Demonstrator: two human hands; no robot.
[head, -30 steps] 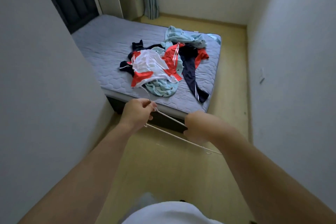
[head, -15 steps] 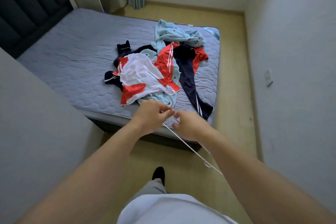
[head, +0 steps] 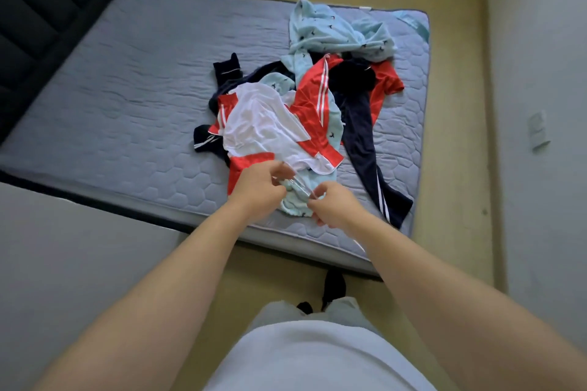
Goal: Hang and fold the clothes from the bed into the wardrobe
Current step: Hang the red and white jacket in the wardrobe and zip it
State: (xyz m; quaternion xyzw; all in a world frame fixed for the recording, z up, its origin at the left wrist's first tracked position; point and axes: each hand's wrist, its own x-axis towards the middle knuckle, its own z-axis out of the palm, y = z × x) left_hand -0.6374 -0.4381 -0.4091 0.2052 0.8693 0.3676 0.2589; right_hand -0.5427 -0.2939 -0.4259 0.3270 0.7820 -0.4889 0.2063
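A heap of clothes lies on the grey mattress (head: 127, 98): a white and red jersey (head: 260, 124), light blue patterned pyjamas (head: 330, 28), and dark navy trousers with white stripes (head: 365, 136). My left hand (head: 259, 192) and my right hand (head: 330, 205) are close together over the near edge of the heap. Both pinch a thin white wire hanger (head: 300, 186). Only a short blurred stretch of it shows between my fingers; a faint piece shows by my right forearm.
A dark padded headboard (head: 38, 25) stands at the left. A grey panel (head: 63, 263) fills the lower left. A white wall with a switch plate (head: 538, 130) runs along the right. Yellow floor (head: 457, 105) lies between bed and wall. A curtain hangs at the far end.
I have stepped up to the bed, so the clothes heap is now right under my hands. My hands have come together on the hanger, which earlier stretched out toward my right forearm.
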